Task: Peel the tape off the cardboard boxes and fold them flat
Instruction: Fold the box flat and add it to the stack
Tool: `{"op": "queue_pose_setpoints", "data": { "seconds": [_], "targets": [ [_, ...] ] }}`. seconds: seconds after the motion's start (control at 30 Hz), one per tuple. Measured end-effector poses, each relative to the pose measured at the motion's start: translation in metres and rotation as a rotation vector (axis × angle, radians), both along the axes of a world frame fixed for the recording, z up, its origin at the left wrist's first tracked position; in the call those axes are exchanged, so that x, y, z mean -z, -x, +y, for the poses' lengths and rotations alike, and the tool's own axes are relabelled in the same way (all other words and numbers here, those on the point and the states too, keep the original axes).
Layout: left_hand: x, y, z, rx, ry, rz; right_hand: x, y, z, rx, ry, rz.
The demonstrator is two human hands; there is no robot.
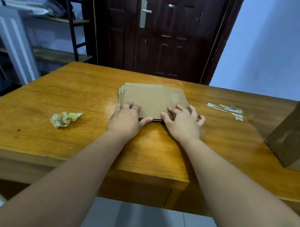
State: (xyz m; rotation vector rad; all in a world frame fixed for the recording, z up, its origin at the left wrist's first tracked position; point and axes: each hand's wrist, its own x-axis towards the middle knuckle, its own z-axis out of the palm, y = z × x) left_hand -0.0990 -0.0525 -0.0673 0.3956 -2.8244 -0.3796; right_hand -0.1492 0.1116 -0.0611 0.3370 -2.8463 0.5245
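A flat stack of brown cardboard panels (152, 98) lies at the centre of the frame on the glossy orange-brown wooden surface (79, 143), already collapsed. The left hand (124, 118) grips its near left corner, fingers curled on top and the thumb along the near edge. The right hand (181, 122) is spread, its bent fingertips pressing on the near right corner and gripping nothing. The stack looks light and stiff but likely to slide on the polished wood and fan apart, so it is best taken by the near edge, thumb under and fingers over. At the right edge of the frame stands an upright brown cardboard box (294, 137), still in shape; what is inside cannot be seen. A crumpled ball of yellowish tape (65, 119) sits at centre left, well apart from the stack, and pale strips of tape (227, 110) cling to the surface between the stack and the box.
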Motion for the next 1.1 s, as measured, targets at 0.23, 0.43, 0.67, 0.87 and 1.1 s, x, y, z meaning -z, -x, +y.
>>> {"op": "queue_pose_setpoints", "data": {
  "seconds": [0.23,0.43,0.67,0.87,1.1],
  "targets": [
    [-0.005,-0.002,0.006,-0.030,0.061,-0.033,-0.010,-0.004,-0.011,0.029,-0.162,-0.036],
    [-0.011,-0.016,0.011,-0.035,0.164,-0.091,-0.035,-0.021,-0.023,0.041,-0.409,-0.014],
    [-0.014,-0.029,0.019,-0.021,0.142,-0.106,-0.040,-0.050,-0.007,0.001,-0.421,-0.137],
    [-0.044,-0.043,0.037,0.005,0.354,0.089,-0.063,-0.068,0.009,-0.205,-0.129,0.152],
    [-0.082,-0.053,0.074,0.097,0.497,0.151,-0.089,-0.085,0.041,-0.239,-0.109,0.212]
  ]
}}
